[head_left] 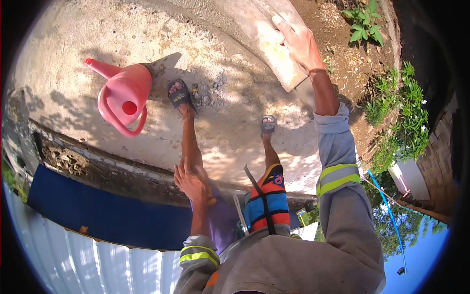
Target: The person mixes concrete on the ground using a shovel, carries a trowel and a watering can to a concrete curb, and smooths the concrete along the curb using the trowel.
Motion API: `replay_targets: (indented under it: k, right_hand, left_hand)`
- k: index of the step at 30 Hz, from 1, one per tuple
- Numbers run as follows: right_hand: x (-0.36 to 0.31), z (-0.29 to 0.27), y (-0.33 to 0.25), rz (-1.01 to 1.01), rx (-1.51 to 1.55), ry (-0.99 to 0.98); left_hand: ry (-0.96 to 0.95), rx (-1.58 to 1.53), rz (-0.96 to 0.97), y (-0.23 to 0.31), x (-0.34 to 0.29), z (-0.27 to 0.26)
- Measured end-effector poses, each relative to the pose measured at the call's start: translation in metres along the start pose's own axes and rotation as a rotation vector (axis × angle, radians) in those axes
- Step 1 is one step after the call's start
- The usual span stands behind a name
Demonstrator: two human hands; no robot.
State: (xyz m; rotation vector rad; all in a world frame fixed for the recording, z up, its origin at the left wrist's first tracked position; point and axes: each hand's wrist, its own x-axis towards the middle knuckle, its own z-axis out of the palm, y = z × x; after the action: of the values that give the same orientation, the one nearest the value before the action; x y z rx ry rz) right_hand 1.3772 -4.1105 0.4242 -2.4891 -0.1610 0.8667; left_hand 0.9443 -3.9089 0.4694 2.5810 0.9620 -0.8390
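At the top right, my right hand [303, 47] grips the edge of a pale, flat board [279, 66], with the thumb side on top and the other fingers partly hidden. The board looks like wood dusted with cement and lies along the edge of the concrete ground. My left hand [190, 180] rests on my left leg near the knee, its fingers spread and nothing in it. Beyond my left foot, to the left, stands a pink watering can [134, 88] with its spout pointing away to the left.
Rough concrete [220, 132] stretches under my sandalled feet, with loose gravel [208, 93] beside the left sandal. Brown soil [338, 59] and leafy plants [399, 108] border the right side. Behind me are a dark blue panel [107, 210] and white corrugated sheeting [98, 259].
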Motion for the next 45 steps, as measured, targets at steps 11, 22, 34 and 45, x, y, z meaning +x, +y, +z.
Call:
replay_targets:
  k: [11, 22, 34, 45]
  right_hand:
    - [-0.031, 0.037, 0.035, -0.684, -0.457, 0.208]
    - [-0.079, 0.034, 0.058, -0.05, 0.005, 0.3]
    - [-0.21, 0.012, 0.194, 0.117, 0.085, 0.255]
    - [-0.238, -0.026, 0.247, 0.404, 0.19, 0.104]
  left_hand:
    - [0.023, -0.003, -0.014, -0.015, 0.004, 0.006]
    - [0.006, 0.116, 0.049, -0.005, 0.007, 0.006]
    - [0.056, 0.309, 0.248, 0.031, -0.001, 0.0]
    - [0.081, 0.268, 0.298, 0.02, -0.002, 0.01]
